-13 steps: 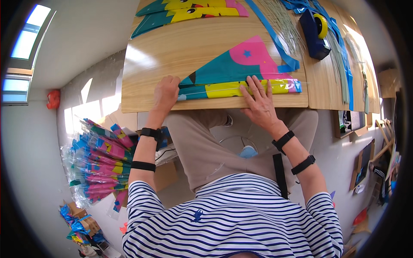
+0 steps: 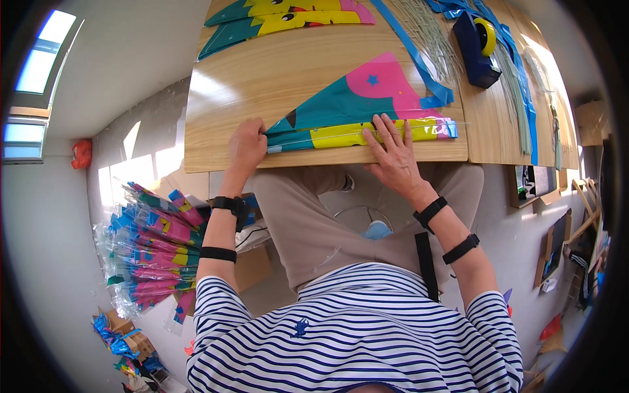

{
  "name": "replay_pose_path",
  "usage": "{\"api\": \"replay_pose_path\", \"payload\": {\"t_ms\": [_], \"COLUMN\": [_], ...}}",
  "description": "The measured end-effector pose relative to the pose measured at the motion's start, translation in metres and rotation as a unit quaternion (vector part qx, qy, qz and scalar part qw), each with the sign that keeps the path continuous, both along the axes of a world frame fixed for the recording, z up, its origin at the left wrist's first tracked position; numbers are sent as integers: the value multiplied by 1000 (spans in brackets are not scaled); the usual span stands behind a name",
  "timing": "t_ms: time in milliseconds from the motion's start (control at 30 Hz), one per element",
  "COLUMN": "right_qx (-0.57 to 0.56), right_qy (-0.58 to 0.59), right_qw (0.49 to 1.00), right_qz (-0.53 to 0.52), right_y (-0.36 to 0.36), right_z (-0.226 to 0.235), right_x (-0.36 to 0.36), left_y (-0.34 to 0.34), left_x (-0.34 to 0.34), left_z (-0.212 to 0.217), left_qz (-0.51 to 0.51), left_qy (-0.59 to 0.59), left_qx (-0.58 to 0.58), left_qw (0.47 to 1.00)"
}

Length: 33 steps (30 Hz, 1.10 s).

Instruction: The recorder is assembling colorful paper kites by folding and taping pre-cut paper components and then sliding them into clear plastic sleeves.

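Hands flat, fingers spread: my left hand [image 2: 247,145] and right hand [image 2: 395,157] press one folded kite [image 2: 357,114]; bagged kites [image 2: 154,245] piled beside me.

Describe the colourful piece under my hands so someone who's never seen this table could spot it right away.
On the wooden table, look at the near edge. The teal, pink and yellow cone-shaped piece lies flat there, pressed by the left hand and right hand. Unlike the similar pieces at the far edge, it has hands on it.
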State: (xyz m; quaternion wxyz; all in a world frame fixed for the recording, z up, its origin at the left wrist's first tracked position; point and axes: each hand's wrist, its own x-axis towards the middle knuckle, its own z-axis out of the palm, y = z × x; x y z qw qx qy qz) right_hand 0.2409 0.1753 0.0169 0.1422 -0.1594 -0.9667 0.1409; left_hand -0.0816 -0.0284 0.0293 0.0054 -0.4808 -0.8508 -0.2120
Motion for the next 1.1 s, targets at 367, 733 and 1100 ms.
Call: {"api": "replay_pose_path", "payload": {"t_ms": [367, 733, 1100], "right_qx": [6, 11, 18], "right_qy": [3, 15, 30], "right_qw": [1000, 1000, 999], "right_qz": [-1, 2, -12], "right_y": [2, 1, 0], "right_z": [-4, -5, -5], "right_x": [1, 0, -1], "left_y": [3, 2, 6], "left_x": [-6, -2, -5], "left_z": [12, 0, -1], "left_qz": [65, 0, 1], "left_qy": [-323, -231, -225], "left_qx": [84, 73, 50], "left_qw": [940, 970, 973]}}
